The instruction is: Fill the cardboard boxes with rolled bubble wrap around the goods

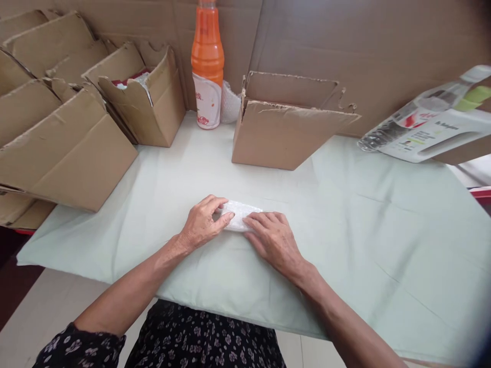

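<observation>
A small roll of bubble wrap (238, 210) lies crosswise on the pale green tablecloth (184, 179), near the middle of the table. Whatever it may enclose cannot be seen. My left hand (205, 217) grips its left end, thumb on the near side and fingers curled over the far side. On the right end rests my right hand (274, 237), its fingers over the top and its thumb along the near edge. Both hands are closed about the wrap and stay low on the cloth.
An open cardboard box (276, 133) stands beyond my hands. Behind it to the left are an orange bottle (207, 66) and more bubble wrap (230, 105). Several cardboard boxes (72, 148) crowd the left. A clear plastic bottle (422, 110) leans over a white jug (441, 135) at right.
</observation>
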`<control>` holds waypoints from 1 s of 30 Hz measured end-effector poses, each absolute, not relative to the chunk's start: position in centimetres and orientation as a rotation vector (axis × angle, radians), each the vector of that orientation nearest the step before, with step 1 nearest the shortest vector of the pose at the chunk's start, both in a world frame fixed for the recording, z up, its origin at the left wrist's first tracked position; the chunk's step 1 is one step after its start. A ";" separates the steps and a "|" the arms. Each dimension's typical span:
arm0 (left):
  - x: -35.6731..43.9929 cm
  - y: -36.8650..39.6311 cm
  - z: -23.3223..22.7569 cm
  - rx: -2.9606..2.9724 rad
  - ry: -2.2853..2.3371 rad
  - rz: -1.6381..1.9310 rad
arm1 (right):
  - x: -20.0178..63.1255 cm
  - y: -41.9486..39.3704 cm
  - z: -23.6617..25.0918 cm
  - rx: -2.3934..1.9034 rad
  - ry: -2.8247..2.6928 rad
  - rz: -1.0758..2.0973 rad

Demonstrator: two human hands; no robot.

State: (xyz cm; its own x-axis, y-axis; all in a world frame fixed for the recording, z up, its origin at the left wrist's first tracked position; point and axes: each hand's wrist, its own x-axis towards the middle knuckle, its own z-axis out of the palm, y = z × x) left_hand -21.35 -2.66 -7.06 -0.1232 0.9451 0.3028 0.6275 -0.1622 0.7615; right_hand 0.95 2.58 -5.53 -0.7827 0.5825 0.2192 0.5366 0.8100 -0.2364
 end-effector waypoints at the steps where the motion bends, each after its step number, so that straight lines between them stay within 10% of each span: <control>1: -21.5 -2.7 -6.9 1.703 1.756 1.188 | 0.9 2.8 -5.6 -0.901 -2.659 0.315; 16: -20.5 -3.3 -5.3 1.123 1.212 1.137 | -0.5 3.6 -3.7 -0.878 -2.166 1.802; 30: -20.5 13.0 5.9 2.452 1.836 1.329 | 4.5 7.0 -2.9 -1.055 -1.610 1.611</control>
